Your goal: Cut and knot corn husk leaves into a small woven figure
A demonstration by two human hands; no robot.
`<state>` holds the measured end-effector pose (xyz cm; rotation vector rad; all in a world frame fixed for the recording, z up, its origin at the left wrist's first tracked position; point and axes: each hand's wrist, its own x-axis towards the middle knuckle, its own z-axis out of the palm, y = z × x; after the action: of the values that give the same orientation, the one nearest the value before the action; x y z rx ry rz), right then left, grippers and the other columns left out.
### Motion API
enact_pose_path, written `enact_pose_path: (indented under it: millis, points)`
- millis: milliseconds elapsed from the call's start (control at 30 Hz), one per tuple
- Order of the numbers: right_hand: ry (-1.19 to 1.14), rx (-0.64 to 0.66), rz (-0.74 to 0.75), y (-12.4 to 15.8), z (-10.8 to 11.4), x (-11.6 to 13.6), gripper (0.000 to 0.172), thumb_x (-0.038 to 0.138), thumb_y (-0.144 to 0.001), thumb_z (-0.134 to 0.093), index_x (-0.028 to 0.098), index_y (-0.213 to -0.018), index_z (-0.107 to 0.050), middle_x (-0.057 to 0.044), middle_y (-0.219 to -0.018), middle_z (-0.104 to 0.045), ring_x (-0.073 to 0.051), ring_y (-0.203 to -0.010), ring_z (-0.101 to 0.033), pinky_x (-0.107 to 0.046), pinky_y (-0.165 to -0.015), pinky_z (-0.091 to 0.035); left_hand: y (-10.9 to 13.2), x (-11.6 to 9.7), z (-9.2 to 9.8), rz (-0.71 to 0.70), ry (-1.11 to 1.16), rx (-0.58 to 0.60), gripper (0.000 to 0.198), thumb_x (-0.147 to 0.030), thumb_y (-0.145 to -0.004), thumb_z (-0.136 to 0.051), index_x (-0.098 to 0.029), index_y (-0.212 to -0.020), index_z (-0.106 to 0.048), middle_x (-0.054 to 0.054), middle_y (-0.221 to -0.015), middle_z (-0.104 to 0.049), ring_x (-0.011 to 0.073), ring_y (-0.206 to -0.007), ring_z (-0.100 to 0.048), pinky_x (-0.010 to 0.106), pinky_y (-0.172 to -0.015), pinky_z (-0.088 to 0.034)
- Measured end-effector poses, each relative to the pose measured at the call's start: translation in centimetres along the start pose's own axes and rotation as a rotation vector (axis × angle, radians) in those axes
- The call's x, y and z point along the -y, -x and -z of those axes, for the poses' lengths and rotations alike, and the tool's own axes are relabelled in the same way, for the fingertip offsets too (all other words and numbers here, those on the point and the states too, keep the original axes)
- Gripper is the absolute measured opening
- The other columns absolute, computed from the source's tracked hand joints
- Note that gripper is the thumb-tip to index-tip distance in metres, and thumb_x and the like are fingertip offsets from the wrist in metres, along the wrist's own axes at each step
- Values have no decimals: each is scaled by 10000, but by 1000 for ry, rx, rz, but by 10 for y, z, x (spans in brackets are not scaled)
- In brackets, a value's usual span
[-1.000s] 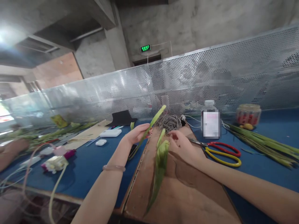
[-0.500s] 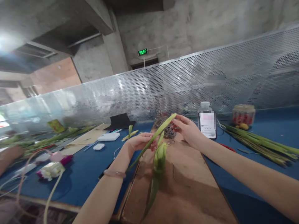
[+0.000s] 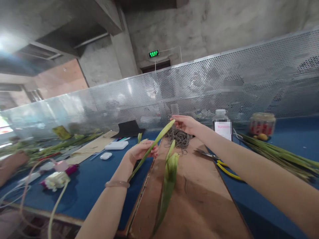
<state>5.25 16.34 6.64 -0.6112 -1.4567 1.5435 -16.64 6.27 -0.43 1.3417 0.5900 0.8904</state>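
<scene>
My left hand is closed around the middle of a long green leaf that slants up to the right. My right hand pinches the upper tip of that same leaf, just above a tangle of grey string. A bundle of folded green leaves lies on the brown board below both hands. A pale bracelet sits on my left wrist.
Scissors with red and yellow handles lie right of the board, partly under my right arm. A white-capped bottle, a jar and a pile of green stalks stand further right. A white case, flowers and another person's hand are left.
My right hand left the leaf bundle on the board, rose to the leaf's tip and now pinches it. My left hand has kept its hold on the leaf.
</scene>
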Motion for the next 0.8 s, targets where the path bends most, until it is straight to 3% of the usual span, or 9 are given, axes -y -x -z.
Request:
enact_pose_path:
  millis: [200,433,500,633,800]
  points:
    - [106,-178,70,-28,-7,3,265,275,-852,-490,143,-1081,-511,-66,-1053,-552,-169,-868,-567,-358,-723,-489,5,-3,3,3,-11,-28,224,-297,-712,-619,-125,-664,-485,6,-611,-440,137,-623,-490,302,-624,-413]
    - [444,-314,255,-49,15,26,309,286,-854,-483,156,-1135,-479,-79,-1131,-513,-194,-939,-543,-395,-769,-471,9,-5,8,-72,26,-81,213,-287,-719,-613,-126,-662,-486,-7,-619,-413,120,-617,-460,304,-643,-423]
    - [612,-270,265,-47,27,26,310,285,-853,-485,155,-1135,-479,-79,-1135,-511,-196,-945,-540,-398,-775,-467,10,-6,9,-105,48,-103,219,-296,-721,-610,-132,-659,-478,-15,-619,-394,119,-629,-455,302,-653,-424]
    - [1009,-49,155,-34,45,6,272,285,-848,-493,149,-1083,-517,-65,-1082,-542,-186,-904,-556,-375,-752,-478,8,-6,11,-137,80,-139,217,-301,-730,-600,-140,-662,-472,-24,-620,-375,116,-637,-459,302,-664,-428]
    - [1432,184,114,-20,32,-35,271,281,-850,-492,151,-1086,-514,-76,-1093,-537,-182,-916,-552,-379,-768,-470,6,-6,10,-125,96,-164,188,-293,-751,-575,-134,-685,-501,-6,-648,-404,136,-687,-488,313,-683,-433]
